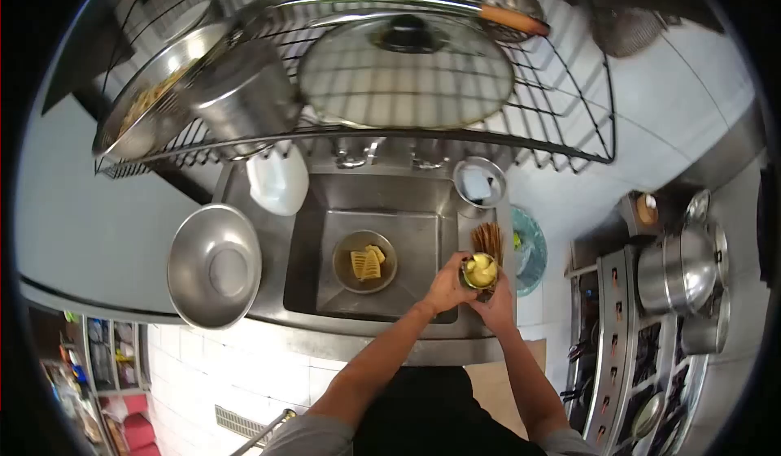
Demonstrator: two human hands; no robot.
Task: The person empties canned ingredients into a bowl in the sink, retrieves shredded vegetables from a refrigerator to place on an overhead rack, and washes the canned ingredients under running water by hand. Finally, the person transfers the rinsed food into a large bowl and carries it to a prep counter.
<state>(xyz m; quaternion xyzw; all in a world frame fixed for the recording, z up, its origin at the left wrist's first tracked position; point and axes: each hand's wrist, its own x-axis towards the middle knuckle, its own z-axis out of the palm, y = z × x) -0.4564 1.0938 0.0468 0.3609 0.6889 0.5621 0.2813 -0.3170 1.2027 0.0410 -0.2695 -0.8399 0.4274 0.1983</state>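
Above the sink's right rim, an open can point(480, 270) of pale yellow chunks is held between both hands. My left hand point(450, 285) wraps around its left side, fingers closed on it. My right hand point(497, 308) grips it from the right and below, with some fingers hidden. In the sink point(407, 248) to the left sits a round metal bowl point(340, 265). It holds several yellow pieces with comb-like ridges, which look like sliced bamboo shoots point(370, 265). Just beyond the can lies a bundle of thin brown sticks or bristles point(487, 238).
A large steel bowl point(191, 273) and a white container point(277, 181) stand left of the sink. A small metal bowl point(492, 167) is at its back right corner. Overhead hangs a wire rack point(561, 135) with a glass lid point(407, 74). A stove point(614, 326) stands at right.
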